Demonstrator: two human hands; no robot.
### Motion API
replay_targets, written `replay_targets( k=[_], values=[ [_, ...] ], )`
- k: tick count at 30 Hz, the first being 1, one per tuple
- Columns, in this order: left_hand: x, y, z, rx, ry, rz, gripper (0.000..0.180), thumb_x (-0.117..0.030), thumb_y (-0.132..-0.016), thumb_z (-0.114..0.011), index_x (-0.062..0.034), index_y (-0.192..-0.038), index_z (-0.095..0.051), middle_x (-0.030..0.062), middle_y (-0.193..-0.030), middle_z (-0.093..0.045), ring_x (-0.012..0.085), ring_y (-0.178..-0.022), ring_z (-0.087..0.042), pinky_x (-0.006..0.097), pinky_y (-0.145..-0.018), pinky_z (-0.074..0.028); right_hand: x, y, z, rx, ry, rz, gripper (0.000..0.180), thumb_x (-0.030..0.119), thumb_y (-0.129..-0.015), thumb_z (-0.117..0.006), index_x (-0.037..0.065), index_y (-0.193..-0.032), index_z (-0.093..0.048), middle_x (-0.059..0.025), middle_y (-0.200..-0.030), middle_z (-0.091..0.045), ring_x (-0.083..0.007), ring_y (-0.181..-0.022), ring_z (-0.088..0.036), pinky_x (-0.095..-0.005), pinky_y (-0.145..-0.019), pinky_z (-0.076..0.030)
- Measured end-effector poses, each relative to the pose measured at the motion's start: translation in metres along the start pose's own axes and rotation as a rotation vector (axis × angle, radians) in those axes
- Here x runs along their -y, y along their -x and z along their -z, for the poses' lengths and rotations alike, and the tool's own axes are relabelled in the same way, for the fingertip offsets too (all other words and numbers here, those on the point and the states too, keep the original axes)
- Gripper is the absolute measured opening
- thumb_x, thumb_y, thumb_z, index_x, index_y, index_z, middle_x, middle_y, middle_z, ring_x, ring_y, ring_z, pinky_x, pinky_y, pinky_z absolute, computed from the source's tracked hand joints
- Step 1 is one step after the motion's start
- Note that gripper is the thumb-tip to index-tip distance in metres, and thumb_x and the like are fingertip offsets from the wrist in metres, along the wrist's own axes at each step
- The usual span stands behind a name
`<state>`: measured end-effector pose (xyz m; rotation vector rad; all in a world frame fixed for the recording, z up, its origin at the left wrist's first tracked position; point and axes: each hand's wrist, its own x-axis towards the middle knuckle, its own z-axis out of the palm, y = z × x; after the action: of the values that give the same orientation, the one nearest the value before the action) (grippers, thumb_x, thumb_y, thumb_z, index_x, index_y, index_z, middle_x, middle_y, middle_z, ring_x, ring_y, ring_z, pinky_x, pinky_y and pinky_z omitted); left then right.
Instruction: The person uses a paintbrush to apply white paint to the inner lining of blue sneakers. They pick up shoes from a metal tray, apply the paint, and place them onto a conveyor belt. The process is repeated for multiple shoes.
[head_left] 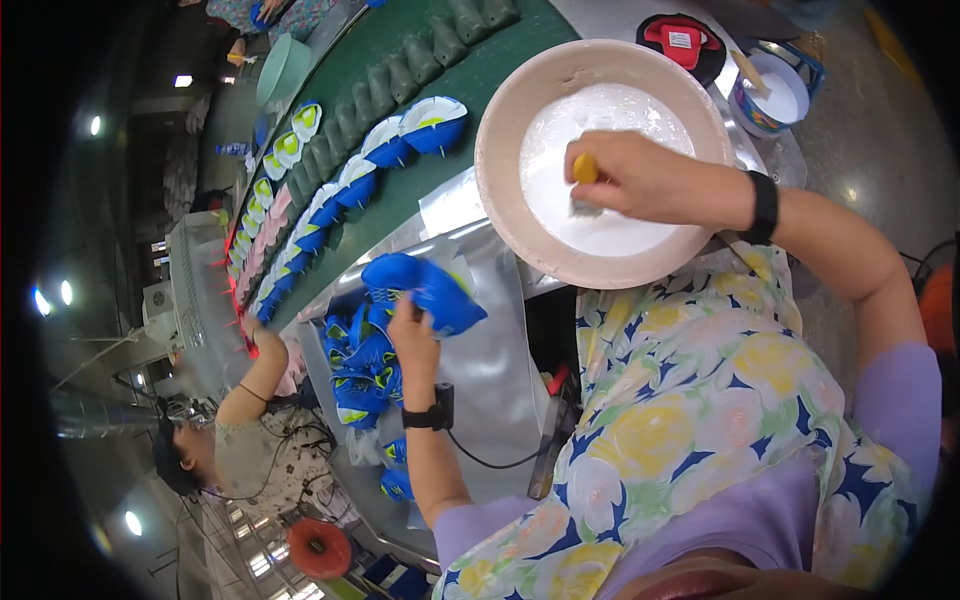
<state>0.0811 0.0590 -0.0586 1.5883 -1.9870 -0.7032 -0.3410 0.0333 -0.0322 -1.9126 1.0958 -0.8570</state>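
Observation:
My right hand grips a brush by its yellow handle. Its bristle end points down at the white liquid inside a wide pale pink basin. Further left, my left hand holds up a blue shoe upper, fingers closed on its edge. Below and beside that hand, several more blue shoe uppers with yellow-green parts lie heaped on a metal worktop.
A green conveyor belt carries rows of blue-and-white shoe uppers and dark grey shoe-shaped pieces. A bucket of white liquid stands at far right, near a red-and-black container. At left a co-worker reaches toward the belt.

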Motion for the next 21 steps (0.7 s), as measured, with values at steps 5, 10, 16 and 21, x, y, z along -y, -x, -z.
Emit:
replay_targets(
  k=[5,10,16,21],
  values=[
    [-0.051,-0.017,0.005,-0.143,1.093,0.440,0.043,-0.014,-0.095,-0.059,-0.0044,-0.135,-0.047,0.0070,-0.126,-0.059,0.0215,-0.112,-0.059,0.038,-0.097,-0.049,-0.006,0.013,-0.015,0.358,0.196,0.037,0.021,0.017,-0.085,-0.067,0.001,-0.094,-0.057,-0.0165,-0.092,-0.059,-0.0350,-0.085,-0.062,-0.0429,-0.076,-0.049],
    [-0.069,-0.024,-0.007,-0.014,1.042,0.312,0.045,-0.015,-0.094,-0.062,-0.0038,-0.134,-0.047,0.0080,-0.126,-0.058,0.0199,-0.110,-0.060,0.035,-0.095,-0.050,-0.006,0.020,0.031,0.179,0.180,0.082,0.023,0.018,-0.085,-0.071,0.004,-0.097,-0.057,-0.0131,-0.090,-0.062,-0.0300,-0.083,-0.063,-0.0375,-0.073,-0.049],
    [-0.086,-0.069,-0.028,0.260,0.661,0.170,0.040,0.004,-0.084,-0.067,-0.0019,-0.123,-0.057,0.0019,-0.110,-0.065,0.0115,-0.097,-0.061,0.027,-0.086,-0.051,0.012,0.012,0.082,-0.168,0.176,0.254,0.023,0.019,-0.087,-0.071,0.005,-0.100,-0.060,-0.0086,-0.088,-0.064,-0.0227,-0.080,-0.064,-0.0299,-0.071,-0.050],
    [-0.124,-0.090,-0.053,0.344,0.763,0.060,0.030,0.003,-0.083,-0.068,-0.0035,-0.112,-0.064,-0.0025,-0.102,-0.066,0.0070,-0.093,-0.059,0.024,-0.083,-0.049,0.023,-0.006,0.073,-0.250,0.008,0.346,0.026,0.024,-0.088,-0.069,0.002,-0.089,-0.056,-0.0154,-0.077,-0.064,-0.0281,-0.067,-0.063,-0.0320,-0.061,-0.048]
  ],
)
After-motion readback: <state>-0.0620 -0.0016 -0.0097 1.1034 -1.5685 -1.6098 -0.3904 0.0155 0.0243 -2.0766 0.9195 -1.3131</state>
